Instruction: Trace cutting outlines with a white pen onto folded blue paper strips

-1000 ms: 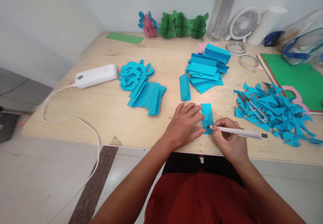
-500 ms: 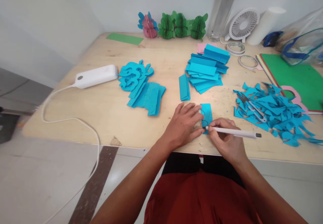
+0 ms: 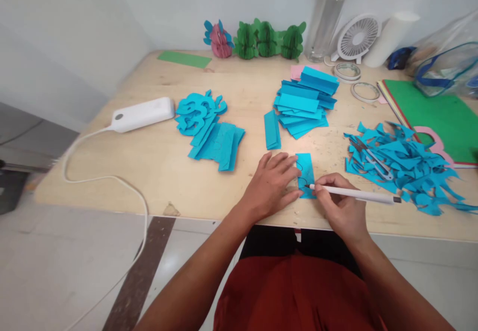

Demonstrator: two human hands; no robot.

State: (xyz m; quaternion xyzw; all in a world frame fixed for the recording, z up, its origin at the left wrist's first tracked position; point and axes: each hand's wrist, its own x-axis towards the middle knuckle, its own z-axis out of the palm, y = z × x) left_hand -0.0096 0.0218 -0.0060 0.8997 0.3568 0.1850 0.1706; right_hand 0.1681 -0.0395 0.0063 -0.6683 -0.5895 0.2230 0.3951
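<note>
My left hand (image 3: 272,184) lies with fingers spread on the left edge of a small blue paper strip (image 3: 306,164), pressing it to the table. Something pale, partly hidden, shows between the thumb and index finger. A curved dark line is drawn on the strip. My right hand (image 3: 343,206) pinches a white pen (image 3: 356,192), its dark tip at the lower part of the strip. Just beyond lies a folded blue paper piece (image 3: 272,130), beside a pile of folded blue papers (image 3: 302,102).
Left of my hands lie blue cut-out shapes (image 3: 196,114) and folded blue pieces (image 3: 220,144). At right, scissors (image 3: 373,159) rest on blue scraps (image 3: 418,171). Tape rolls (image 3: 365,92), a white fan (image 3: 356,37) and green paper figures (image 3: 265,40) stand farther back. A white power bank-like device (image 3: 144,113) trails a cable.
My right hand and the pen have shifted slightly right, and the pen tip now shows clear of the line's left end. My left hand stays in place.
</note>
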